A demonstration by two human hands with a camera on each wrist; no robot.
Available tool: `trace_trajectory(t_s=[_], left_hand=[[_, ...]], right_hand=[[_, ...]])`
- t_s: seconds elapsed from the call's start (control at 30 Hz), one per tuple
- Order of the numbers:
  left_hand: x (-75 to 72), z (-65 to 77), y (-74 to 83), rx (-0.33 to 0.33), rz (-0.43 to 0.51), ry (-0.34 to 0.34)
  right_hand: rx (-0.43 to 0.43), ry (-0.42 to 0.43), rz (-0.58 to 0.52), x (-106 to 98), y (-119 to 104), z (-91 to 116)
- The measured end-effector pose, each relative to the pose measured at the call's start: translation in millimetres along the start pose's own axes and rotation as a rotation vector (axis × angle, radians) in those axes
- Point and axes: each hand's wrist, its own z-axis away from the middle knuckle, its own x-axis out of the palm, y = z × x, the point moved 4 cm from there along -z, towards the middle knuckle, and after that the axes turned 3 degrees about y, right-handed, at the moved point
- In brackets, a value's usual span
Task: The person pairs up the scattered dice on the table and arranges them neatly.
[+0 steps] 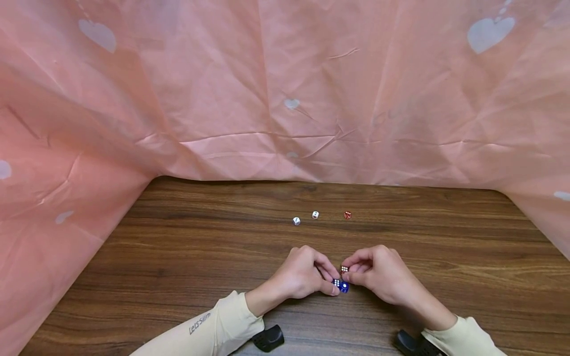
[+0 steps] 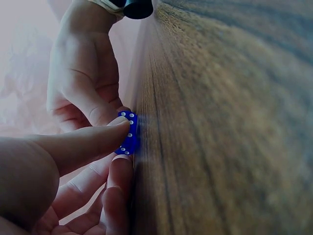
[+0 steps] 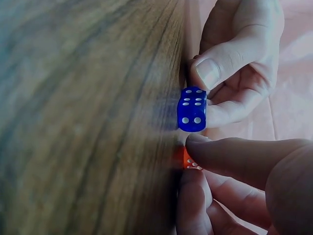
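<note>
A person's left hand [image 1: 303, 277] pinches a blue die [image 1: 336, 283] between thumb and fingers at a brown wood-grain table [image 1: 213, 212], while a second blue die [image 1: 345, 287], a single large white pip on its upper face, sits right against it. Opposite, the right hand [image 1: 387, 274] has thumb and fingertips clamped on a red die [image 1: 345, 270], its white pips showing, held just beyond the blue pair; whether it touches them cannot be told. In the right wrist view, six white pips and two white pips can be counted on adjoining faces of a blue die. Farther out on the table lie two white dice [image 1: 296, 221] and, to their right, another red die [image 1: 348, 215]. Dark lettering runs along the pale left sleeve [image 1: 200, 329], opening with "LETS", the rest too small to read surely. Behind hangs a pink cloth [image 1: 231, 89] with pale hearts [image 1: 490, 34]
</note>
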Motion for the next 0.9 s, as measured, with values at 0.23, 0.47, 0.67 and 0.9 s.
trace_trajectory(t_s=[0.23,0.47,0.67,0.9], left_hand=[[-0.2,1.1,0.3,0.007,-0.007,0.003],[-1.6,2.2,1.0,0.014,-0.015,0.001],[-2.6,2.3,1.7,0.011,-0.013,0.0],[-2.9,2.4,1.8,0.006,-0.012,-0.001]], right_hand=[[0.002,0.024,0.007,0.9,-1.0,-1.4],[0.003,0.039,0.013,2.1,-1.3,-1.5],[-0.01,0.044,0.02,1.3,-2.7,-2.3],[-0.007,0.044,0.018,1.6,-3.4,-2.3]])
